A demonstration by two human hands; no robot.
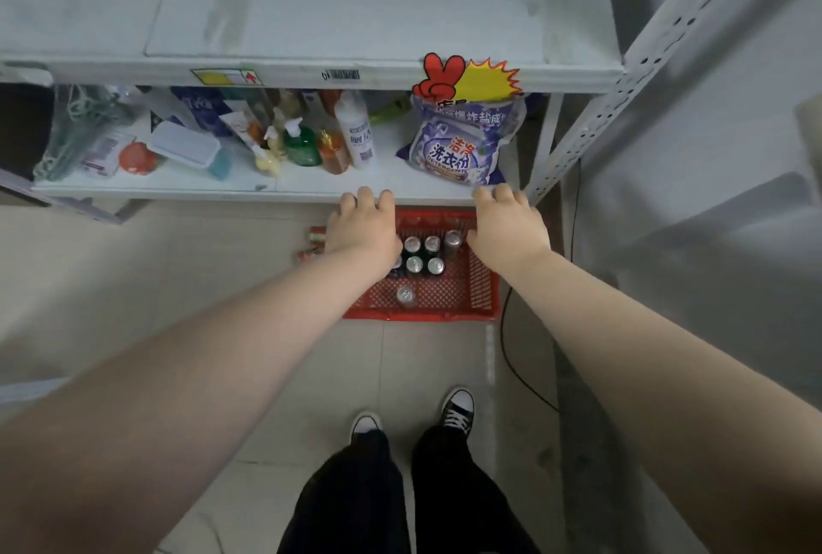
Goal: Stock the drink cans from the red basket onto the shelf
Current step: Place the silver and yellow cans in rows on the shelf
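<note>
A red basket (482, 286) sits on the floor under the front edge of the lower shelf (391, 191). Several drink cans (422, 257) stand upright inside it, and one can (405, 295) stands apart nearer to me. My left hand (362, 228) hangs over the basket's left side, fingers curled down, nothing seen in it. My right hand (509, 226) hovers over the basket's right side, fingers loosely spread and empty. Both sets of fingertips lie close to the shelf edge. The white upper shelf (356, 2) is bare.
The lower shelf holds a blue detergent bag (462, 144), a white bottle (358, 133), a green soap pump (300, 144), small bottles and a plastic box (184, 146). Red packets (313, 244) lie left of the basket. A black cable (511, 358) runs along the floor. My shoes (458, 409) stand behind.
</note>
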